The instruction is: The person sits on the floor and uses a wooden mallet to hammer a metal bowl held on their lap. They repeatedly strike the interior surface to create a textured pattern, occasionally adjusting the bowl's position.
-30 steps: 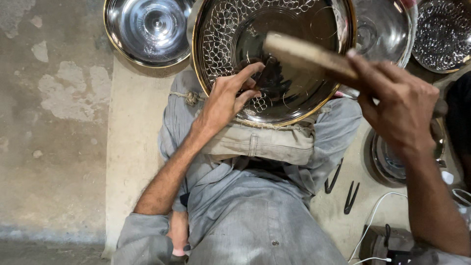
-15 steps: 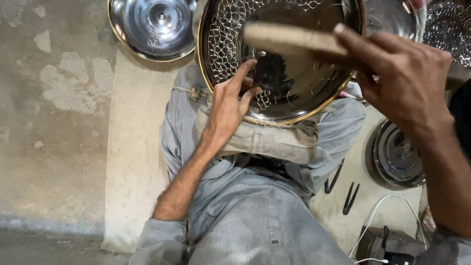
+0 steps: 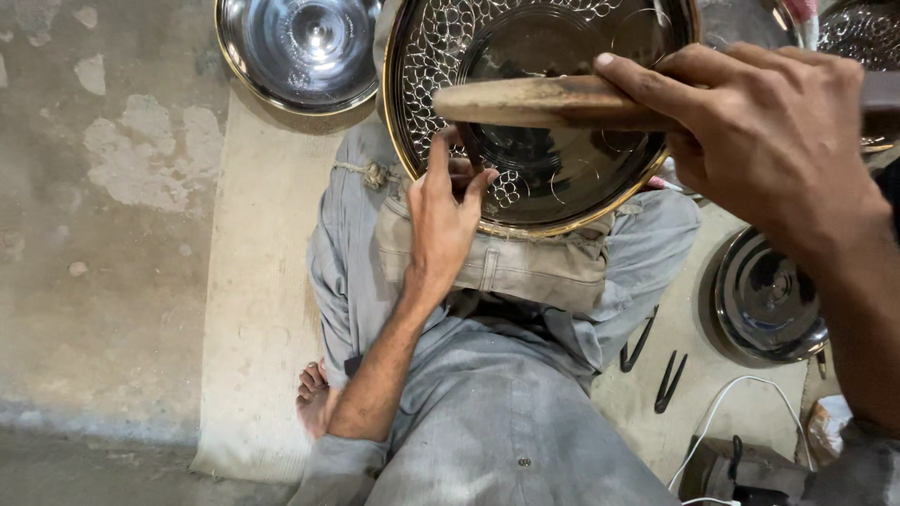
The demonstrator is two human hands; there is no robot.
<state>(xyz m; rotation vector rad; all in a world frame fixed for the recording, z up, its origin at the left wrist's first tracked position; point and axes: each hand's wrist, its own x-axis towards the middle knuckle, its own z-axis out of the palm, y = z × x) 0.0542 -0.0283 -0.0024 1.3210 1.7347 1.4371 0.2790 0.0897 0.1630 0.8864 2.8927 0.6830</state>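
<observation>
A round metal bowl (image 3: 562, 201) with a gold rim and a fish-scale pattern cut into its wall rests on my lap. My left hand (image 3: 445, 220) lies on its near rim, fingers reaching inside, holding it steady. Whether a small tool sits under those fingers I cannot tell. My right hand (image 3: 759, 141) is raised close to the camera, gripping a wooden handle (image 3: 544, 101) that stretches left across the bowl. The handle's head is hidden behind the hand.
Plain steel bowls lie at the top left (image 3: 300, 52) and at the right (image 3: 769, 300). Another patterned bowl (image 3: 858, 33) shows at the top right. Dark metal tools (image 3: 656, 361) lie on the mat (image 3: 258, 281). A white cable (image 3: 731, 412) runs by my leg.
My right hand with the wooden handle has risen toward the camera and the handle now lies level. My left hand has stayed on the bowl's rim.
</observation>
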